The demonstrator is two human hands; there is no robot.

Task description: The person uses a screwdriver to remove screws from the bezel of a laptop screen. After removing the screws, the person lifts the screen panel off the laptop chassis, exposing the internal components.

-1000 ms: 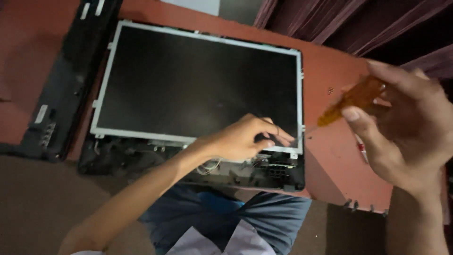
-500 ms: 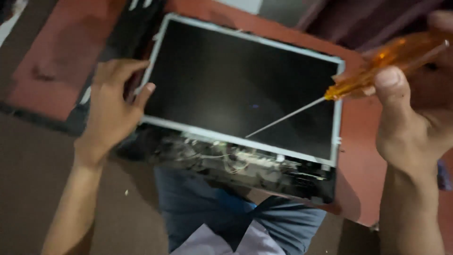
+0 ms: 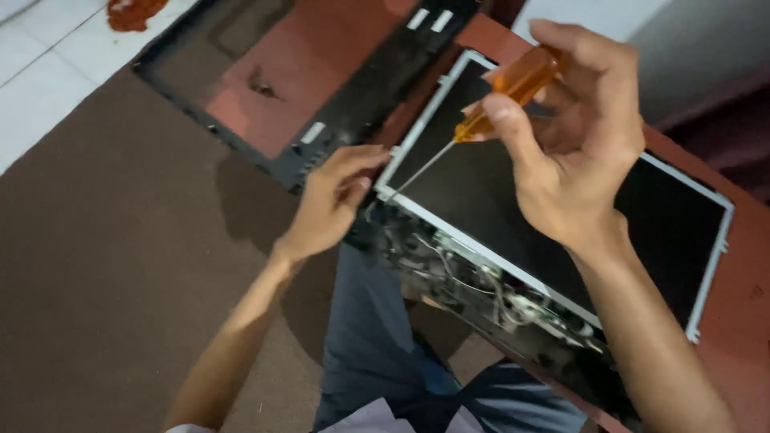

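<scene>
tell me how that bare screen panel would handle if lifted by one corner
The screen panel looks thin and wide with only a slim metal frame, so it would likely flex and could crack. Its glossy face is probably slippery. Wires along its lower edge may tug back.

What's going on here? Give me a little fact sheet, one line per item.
Right hand: grips an orange-handled screwdriver, tip at the panel's corner
Left hand: steadies that same corner
Screen panel: dark, metal-framed, bezel off
Exposed wiring: along the panel's near edge
Black bezel frame: lying apart on the red table
</scene>
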